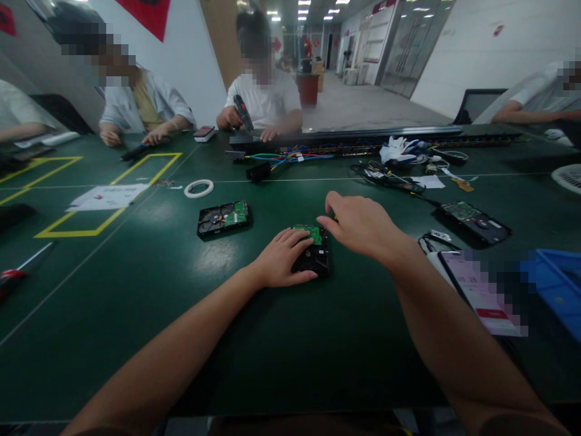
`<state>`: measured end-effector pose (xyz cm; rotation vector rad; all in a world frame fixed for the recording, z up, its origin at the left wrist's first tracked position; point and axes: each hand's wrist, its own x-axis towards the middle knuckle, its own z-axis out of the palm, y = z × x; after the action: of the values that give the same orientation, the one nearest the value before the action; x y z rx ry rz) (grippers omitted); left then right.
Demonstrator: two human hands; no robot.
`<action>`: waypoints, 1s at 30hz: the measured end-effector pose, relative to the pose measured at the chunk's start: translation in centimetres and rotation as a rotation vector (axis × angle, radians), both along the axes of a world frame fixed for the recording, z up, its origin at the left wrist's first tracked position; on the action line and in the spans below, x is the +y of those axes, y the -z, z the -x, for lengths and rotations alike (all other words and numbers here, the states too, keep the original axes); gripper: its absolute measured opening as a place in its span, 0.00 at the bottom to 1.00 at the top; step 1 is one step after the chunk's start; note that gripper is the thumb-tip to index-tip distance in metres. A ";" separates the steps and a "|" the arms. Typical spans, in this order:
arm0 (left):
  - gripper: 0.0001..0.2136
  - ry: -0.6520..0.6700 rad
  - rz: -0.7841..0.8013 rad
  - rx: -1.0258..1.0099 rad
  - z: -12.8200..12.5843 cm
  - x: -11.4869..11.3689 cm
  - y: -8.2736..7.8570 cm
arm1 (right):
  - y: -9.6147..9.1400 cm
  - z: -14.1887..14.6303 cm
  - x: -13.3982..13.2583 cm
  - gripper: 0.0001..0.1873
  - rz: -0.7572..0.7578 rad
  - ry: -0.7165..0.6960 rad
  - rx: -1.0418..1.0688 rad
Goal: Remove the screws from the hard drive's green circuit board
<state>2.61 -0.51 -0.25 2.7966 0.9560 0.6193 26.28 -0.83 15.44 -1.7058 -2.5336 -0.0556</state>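
A hard drive [321,259] lies on the green table in front of me, its green circuit board facing up. My left hand [284,257] holds it down, fingers across the board and thumb along the near edge. Just above the drive's far right corner is my right hand [358,224], closed with thumb and forefinger together. A small yellow bit shows between those fingers; the rest of what they hold is hidden. Farther left sits a second hard drive [223,219], and a third hard drive [474,223] lies to the right, near a dark cable.
Right of my forearm are a phone [481,290] and a blue bin [558,287]. A tape roll [198,188] and a red-handled screwdriver [13,275] lie leftward. Cables and gloves [402,150] sit at the back. Across the table, one person [272,103] holds a power driver [242,112].
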 end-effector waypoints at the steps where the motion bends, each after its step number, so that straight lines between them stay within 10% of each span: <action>1: 0.40 -0.002 0.002 -0.002 0.0 0.0 0.0 | 0.1 0.0 0.0 0.14 0.000 -0.004 0.016; 30: 0.40 -0.015 0.021 0.012 -0.1 0.0 0.0 | 0.6 -1.1 0.7 0.06 0.011 -0.252 0.134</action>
<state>2.69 -0.55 -0.23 2.7797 0.9810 0.5919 27.38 -0.17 14.86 -1.3311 -2.6276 0.0868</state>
